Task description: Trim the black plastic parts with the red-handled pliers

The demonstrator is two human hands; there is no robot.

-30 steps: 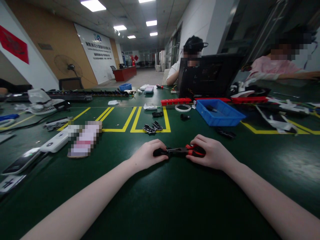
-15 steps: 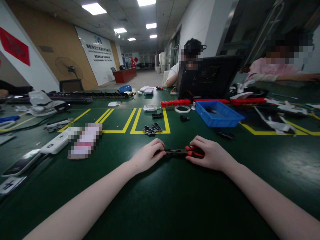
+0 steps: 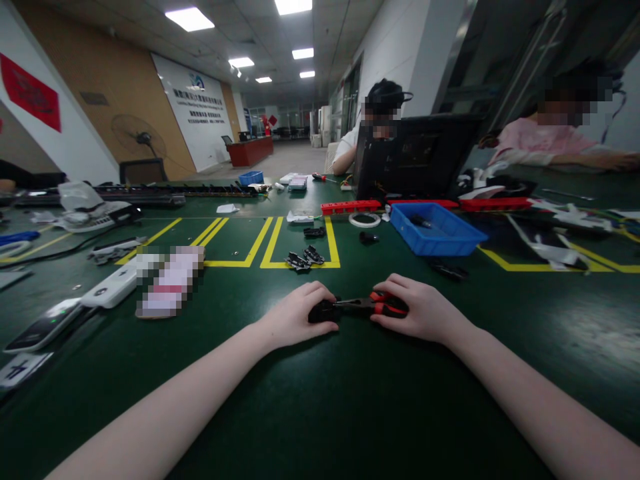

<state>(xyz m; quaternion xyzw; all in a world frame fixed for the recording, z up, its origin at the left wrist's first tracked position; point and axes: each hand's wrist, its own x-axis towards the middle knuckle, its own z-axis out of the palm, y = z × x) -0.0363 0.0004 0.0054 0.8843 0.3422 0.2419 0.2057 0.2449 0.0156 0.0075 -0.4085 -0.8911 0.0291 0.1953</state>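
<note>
My right hand [image 3: 417,307] is closed around the red and black handles of a pair of long-nose pliers [image 3: 363,303], whose jaws point left. The jaws meet a small black part [image 3: 323,311] in my left hand [image 3: 299,312]. That hand curls around the part, thumb below and fingers above, so much of its shape is hidden. Beyond my hands, several black plastic pieces [image 3: 299,261] lie inside a yellow-taped outline. A short black cylinder [image 3: 369,237] rests to their right.
On the green table [image 3: 320,413], a blue bin [image 3: 437,230] with a dark item inside stands right of centre. A white ring [image 3: 365,219] lies beside it. To the left are a white power bank-like device [image 3: 117,280] and a blurred-out phone-shaped object [image 3: 173,280]. Two people sit across the table.
My left thumb has moved down, away from the fingers, exposing more of the black part. The pliers stay in almost the same place.
</note>
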